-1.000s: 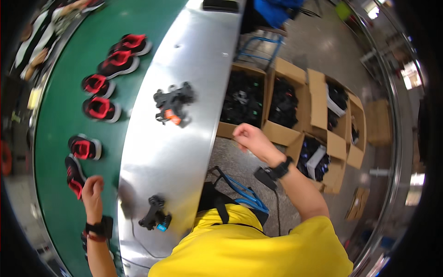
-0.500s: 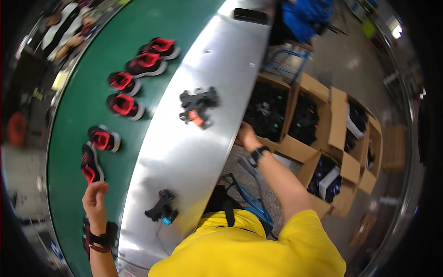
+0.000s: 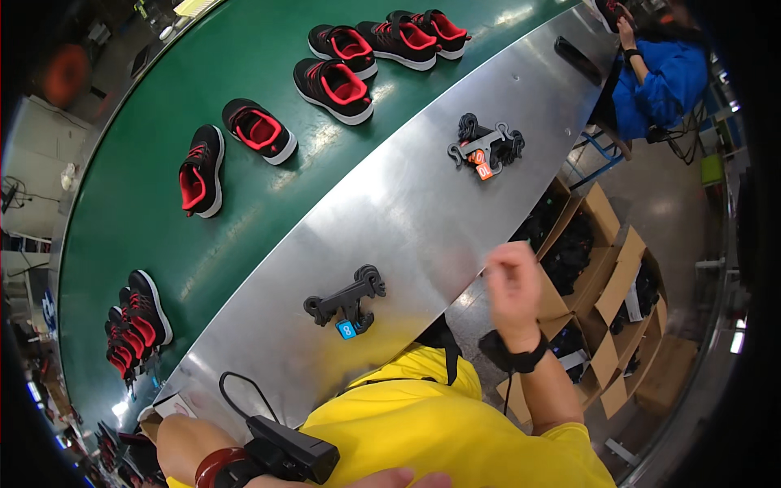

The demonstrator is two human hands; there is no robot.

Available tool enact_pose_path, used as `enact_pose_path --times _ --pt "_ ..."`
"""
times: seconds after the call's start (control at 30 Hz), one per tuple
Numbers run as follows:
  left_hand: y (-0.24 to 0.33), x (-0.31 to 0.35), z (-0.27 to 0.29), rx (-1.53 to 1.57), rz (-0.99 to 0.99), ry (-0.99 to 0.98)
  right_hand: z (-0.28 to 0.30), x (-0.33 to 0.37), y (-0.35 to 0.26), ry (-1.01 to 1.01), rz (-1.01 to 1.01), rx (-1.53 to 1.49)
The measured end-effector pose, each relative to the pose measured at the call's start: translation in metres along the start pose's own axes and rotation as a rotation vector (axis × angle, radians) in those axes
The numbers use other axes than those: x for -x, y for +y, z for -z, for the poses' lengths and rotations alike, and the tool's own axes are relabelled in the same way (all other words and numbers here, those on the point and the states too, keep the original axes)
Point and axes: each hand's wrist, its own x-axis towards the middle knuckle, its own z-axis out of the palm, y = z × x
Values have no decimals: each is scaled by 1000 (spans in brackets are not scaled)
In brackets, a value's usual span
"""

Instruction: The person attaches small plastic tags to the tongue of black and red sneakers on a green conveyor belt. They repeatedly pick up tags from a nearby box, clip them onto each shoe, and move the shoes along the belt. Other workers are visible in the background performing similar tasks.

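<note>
My right hand (image 3: pixel 514 281) is raised over the near edge of the metal table, its fingers curled and a little blurred. Nothing shows in it. My left hand (image 3: pixel 399 478) is close to my body at the lower edge, mostly cut off, so its fingers cannot be read. On the metal table (image 3: pixel 407 207) lie two small piles of black plastic shoe hangers: one with a blue tag (image 3: pixel 346 300) nearer me, one with orange tags (image 3: pixel 482 150) farther right. Black sneakers with red linings (image 3: pixel 333 88) stand along the green belt (image 3: pixel 252 211).
Open cardboard boxes (image 3: pixel 606 268) with black items stand on the floor at the right. A person in blue (image 3: pixel 663 85) sits at the far right, holding a shoe. A dark flat phone-like object (image 3: pixel 578 61) lies on the table's far end. More shoes (image 3: pixel 138 321) stand at the belt's left.
My view has turned left. My left hand has drawn back from the shoe on the belt to my body. My right hand has come up from beside the boxes to the table edge.
</note>
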Motion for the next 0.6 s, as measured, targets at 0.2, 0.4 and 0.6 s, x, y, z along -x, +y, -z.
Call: enact_pose_path --times 0.2,0.4,0.6 --pt "1 36 38 39 10 -80 -68 -38 -63 -657 557 135" --pt "-109 103 57 -561 520 97 -80 -43 -45 -1020 542 398" --pt "-217 207 112 -870 760 -190 -103 -49 -55 -1021 631 318"
